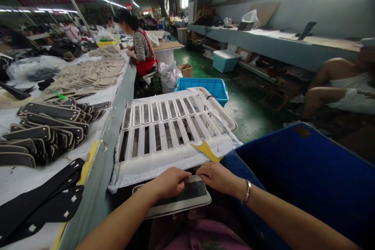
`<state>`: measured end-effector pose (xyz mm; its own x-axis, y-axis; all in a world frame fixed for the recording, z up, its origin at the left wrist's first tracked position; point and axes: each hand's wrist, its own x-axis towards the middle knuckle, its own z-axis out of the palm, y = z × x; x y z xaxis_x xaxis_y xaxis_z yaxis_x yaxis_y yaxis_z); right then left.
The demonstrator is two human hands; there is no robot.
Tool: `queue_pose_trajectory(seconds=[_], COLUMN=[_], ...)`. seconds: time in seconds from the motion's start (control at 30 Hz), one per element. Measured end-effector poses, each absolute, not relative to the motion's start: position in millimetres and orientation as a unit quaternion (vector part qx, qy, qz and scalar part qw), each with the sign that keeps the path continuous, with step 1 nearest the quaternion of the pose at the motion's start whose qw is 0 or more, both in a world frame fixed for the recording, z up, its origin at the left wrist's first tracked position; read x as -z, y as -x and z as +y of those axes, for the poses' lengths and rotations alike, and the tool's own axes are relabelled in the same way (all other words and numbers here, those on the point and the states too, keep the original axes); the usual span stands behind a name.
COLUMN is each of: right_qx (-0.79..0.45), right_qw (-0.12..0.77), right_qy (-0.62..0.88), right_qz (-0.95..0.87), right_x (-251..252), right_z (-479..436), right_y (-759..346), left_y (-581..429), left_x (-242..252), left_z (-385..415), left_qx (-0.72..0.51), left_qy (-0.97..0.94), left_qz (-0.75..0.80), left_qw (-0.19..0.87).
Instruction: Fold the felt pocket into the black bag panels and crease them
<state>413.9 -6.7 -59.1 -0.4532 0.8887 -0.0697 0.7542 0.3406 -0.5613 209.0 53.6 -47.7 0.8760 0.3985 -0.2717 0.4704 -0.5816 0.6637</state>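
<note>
Close to my body, a flat, round-cornered panel (190, 194) with a dark middle and pale edge lies over my lap; at least one more pale edge shows beneath it. My left hand (172, 181) is closed, thumb and finger pinching at its far edge. Just to the right, my right hand (218, 177), with a silver bracelet at the wrist, is curled closed on the same edge. Beyond both hands stands a white cloth-wrapped slotted rack (172, 160). Several similar pale-rimmed panels (155, 112) lie along its far row. A yellow strip (206, 150) sticks to its near right part.
On the left, a long table (101, 133) holds piled dark pieces (43, 129), beige pieces (90, 70) and black straps (43, 199). A deep blue bin (246, 172) stands at right. Past the rack are a light-blue crate (205, 84) and a seated co-worker (143, 50); another person (336, 82) sits far right.
</note>
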Motion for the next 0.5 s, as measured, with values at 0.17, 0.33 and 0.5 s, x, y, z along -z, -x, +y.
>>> queue_pose_trajectory(seconds=[0.17,0.33,0.5], right_qx=[-0.249,-0.22,-0.224], right_qw=[0.104,0.065,0.054], right_qy=[0.514,0.504,0.471], right_qz=[-0.814,-0.833,-0.852], right_x=[65,59,47], right_z=[-10,-13,-11], right_y=[-412,-411,-411], left_y=[-207,-219,-219], left_x=[54,70,78], left_z=[46,34,27], left_qx=[0.054,0.076,0.085], left_qy=[-0.924,-0.944,-0.956], left_qz=[0.252,0.258,0.226], left_qw=[0.281,0.192,0.167])
